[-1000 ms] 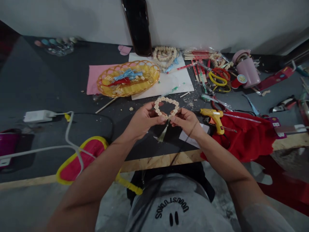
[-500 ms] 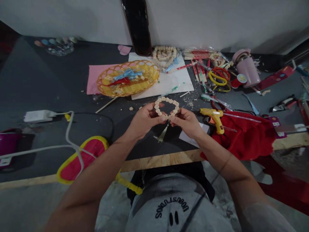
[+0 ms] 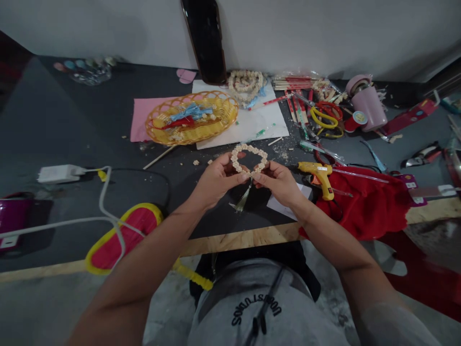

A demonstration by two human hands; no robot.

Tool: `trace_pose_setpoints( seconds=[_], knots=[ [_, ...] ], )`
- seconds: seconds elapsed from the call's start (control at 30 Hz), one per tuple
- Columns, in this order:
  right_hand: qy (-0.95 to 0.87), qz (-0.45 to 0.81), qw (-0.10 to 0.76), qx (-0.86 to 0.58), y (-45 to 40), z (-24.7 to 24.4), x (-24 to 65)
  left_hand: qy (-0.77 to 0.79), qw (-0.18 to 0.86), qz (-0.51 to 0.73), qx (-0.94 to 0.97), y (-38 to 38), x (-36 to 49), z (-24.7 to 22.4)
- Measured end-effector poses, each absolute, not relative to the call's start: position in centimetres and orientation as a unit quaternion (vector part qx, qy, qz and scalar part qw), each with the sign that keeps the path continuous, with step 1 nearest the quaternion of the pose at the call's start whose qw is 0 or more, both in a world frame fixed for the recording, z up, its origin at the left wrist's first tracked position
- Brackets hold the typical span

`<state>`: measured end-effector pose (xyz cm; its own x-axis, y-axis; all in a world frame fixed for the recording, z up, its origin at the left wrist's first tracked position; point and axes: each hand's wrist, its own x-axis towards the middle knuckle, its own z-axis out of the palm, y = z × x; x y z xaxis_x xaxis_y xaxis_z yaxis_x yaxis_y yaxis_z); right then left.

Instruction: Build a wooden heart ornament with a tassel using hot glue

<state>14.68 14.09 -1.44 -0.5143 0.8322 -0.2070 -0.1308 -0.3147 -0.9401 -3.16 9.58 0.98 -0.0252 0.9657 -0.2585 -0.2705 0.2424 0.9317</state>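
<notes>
A ring of small cream beads [image 3: 264, 154] is held up over the dark table, pinched at its lower sides between both hands. My left hand [image 3: 218, 180] grips its left side, thumb in front and fingers behind. On the other side my right hand [image 3: 279, 181] closes on it the same way, and the two thumb tips nearly meet at the bottom. A pale green tassel [image 3: 243, 200] hangs below the ring between the hands. Behind the ring stands a yellow wicker basket [image 3: 223, 115] with blue and red tassels in it.
A yellow glue gun [image 3: 319, 177] and red cloth [image 3: 363, 206] lie at the right. Farther back are scissors [image 3: 324, 117], a pink bottle [image 3: 369, 108], more bead rings [image 3: 246, 84] and a leaning phone [image 3: 205, 43]. White cables [image 3: 103, 197] cross the left side.
</notes>
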Motion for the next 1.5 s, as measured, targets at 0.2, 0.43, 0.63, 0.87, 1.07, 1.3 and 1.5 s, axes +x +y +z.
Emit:
trace_pose_setpoints(
  seconds=[0.2, 0.43, 0.63, 0.87, 1.07, 1.3, 1.5],
  knots=[
    [-0.472, 0.729, 0.33, -0.37, 14.1, -1.2, 14.5, 0.497, 0.612, 0.515, 0.335, 9.5, -2.9, 0.9],
    [-0.44, 0.754, 0.33, -0.36, 14.3, -1.2, 14.7, 0.505, 0.612, 0.528, 0.303, 9.7, -3.0, 1.0],
    [-0.484, 0.749, 0.32, -0.32, 14.2, -0.6, 15.0, 0.491, 0.589, 0.562, 0.311, 9.7, -3.3, 1.5],
    [-0.53, 0.768, 0.211, -0.29, 12.2, 1.1, 14.7, 0.517, 0.549, 0.586, 0.298, 9.0, -2.8, 3.2],
    [-0.575, 0.732, 0.207, -0.302, 10.4, 2.0, 14.8, 0.478, 0.57, 0.612, 0.269, 8.1, -2.4, 4.6],
    [-0.569, 0.728, 0.217, -0.315, 7.9, 2.0, 15.2, 0.476, 0.546, 0.624, 0.293, 7.0, -1.9, 4.7],
    [-0.59, 0.701, 0.212, -0.338, 5.8, 1.0, 16.2, 0.486, 0.533, 0.623, 0.301, 6.0, -2.0, 4.1]
  ],
)
